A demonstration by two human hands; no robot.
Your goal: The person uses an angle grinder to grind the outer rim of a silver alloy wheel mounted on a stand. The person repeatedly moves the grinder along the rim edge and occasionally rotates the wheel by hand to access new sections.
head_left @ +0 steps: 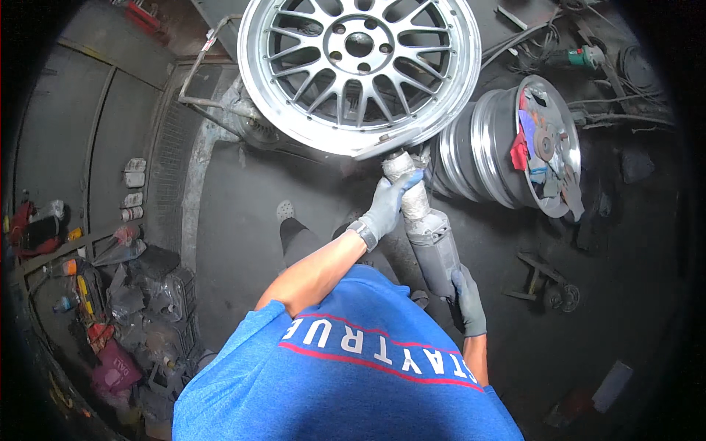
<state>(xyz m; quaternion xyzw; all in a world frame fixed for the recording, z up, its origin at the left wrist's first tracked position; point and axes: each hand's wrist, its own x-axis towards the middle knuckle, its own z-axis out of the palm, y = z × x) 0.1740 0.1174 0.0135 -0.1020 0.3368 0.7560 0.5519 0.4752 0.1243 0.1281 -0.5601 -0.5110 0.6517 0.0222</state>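
A grey angle grinder point(432, 253) slants across the space in front of me, its front neck wrapped in pale tape. My left hand point(385, 204), in a grey glove, is closed round that wrapped neck. Farther back, my gloved right hand point(470, 303) grips the rear end of the body. At the tool's head, the flat disc point(387, 142) lies against or just over the near lip of a silver multi-spoke car wheel rim point(273, 110); whether it touches cannot be made out. The rim faces up, its spokes and centre hole in view.
Right of the rim, another wheel barrel point(482, 147) carries sanding discs and coloured scraps point(544, 140). A green-headed power tool point(581, 57) and cables lie at the far right. A small metal stand point(540, 275) is on the floor. Bags and crates point(158, 294) crowd the left wall.
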